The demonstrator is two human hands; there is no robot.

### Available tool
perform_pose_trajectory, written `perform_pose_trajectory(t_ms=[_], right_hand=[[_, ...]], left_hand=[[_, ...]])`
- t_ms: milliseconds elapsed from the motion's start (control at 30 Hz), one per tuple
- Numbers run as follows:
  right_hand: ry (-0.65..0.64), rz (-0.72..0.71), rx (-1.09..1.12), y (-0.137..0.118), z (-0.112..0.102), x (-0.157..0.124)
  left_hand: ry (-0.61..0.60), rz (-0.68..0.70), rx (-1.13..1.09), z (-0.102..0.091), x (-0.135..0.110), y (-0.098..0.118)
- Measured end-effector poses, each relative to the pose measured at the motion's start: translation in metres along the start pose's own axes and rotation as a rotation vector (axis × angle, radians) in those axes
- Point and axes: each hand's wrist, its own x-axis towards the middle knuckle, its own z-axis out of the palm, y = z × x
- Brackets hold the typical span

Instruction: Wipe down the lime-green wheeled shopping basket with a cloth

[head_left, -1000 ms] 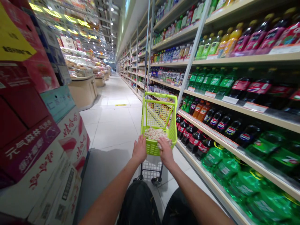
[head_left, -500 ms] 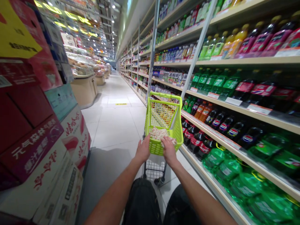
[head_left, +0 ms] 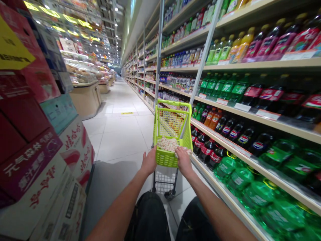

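Note:
A small lime-green shopping cart [head_left: 173,115] stands in front of me in a supermarket aisle, close to the drink shelves on the right. A speckled packet [head_left: 167,144] lies in its basket. My left hand [head_left: 149,162] is closed on the cart's near rim at the left. At the right of that rim my right hand [head_left: 184,161] grips it too, fingers curled over the edge next to the packet. My dark trousers show at the bottom.
Shelves of soda bottles [head_left: 240,134] run along the right, with green bottle packs [head_left: 250,190] low down. Stacked red and white cartons [head_left: 37,157] line the left. A tiled floor [head_left: 117,134] stretches ahead past counters [head_left: 86,97] at the left.
The cart has rolled a little forward along the aisle with both hands staying on its rim; the view swayed slightly right, then back left.

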Motion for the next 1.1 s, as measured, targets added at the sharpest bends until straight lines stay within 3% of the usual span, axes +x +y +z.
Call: perform_pose_trajectory(t_ms=[100, 167, 333, 400, 467, 600, 700, 833, 933, 1033, 1100], right_hand=[[-0.074, -0.098, 0.080, -0.026, 0.017, 0.012], [-0.100, -0.137, 0.088, -0.025, 0.015, 0.012], [0.049, 0.001, -0.032, 0.035, -0.023, -0.010], [0.113, 0.055, -0.043, 0.043, -0.025, -0.012], [0.098, 0.035, -0.015, 0.030, -0.012, -0.008], [-0.044, -0.162, 0.068, -0.009, 0.014, 0.001], [-0.046, -0.184, 0.066, 0.003, 0.002, -0.005], [0.106, -0.001, 0.008, 0.040, -0.024, -0.011], [0.094, 0.009, 0.039, 0.028, -0.014, -0.006], [-0.030, -0.142, 0.101, 0.000, 0.004, -0.002], [-0.067, -0.202, 0.116, -0.002, 0.004, -0.004]], left_hand=[[-0.007, 0.029, 0.097, -0.004, 0.001, 0.002], [0.012, 0.054, 0.182, -0.006, 0.002, 0.004], [0.002, 0.173, 0.283, -0.001, 0.003, 0.009], [-0.023, 0.175, 0.278, 0.003, 0.003, 0.012], [-0.036, 0.146, 0.276, 0.006, 0.004, 0.013], [-0.019, 0.138, 0.298, 0.010, 0.002, 0.011], [0.015, 0.128, 0.311, 0.010, 0.001, 0.009], [0.010, 0.103, 0.304, 0.008, 0.000, 0.016], [0.021, 0.102, 0.301, 0.008, 0.001, 0.023], [0.033, 0.125, 0.297, 0.008, 0.002, 0.026], [0.038, 0.135, 0.293, 0.008, 0.001, 0.025]])
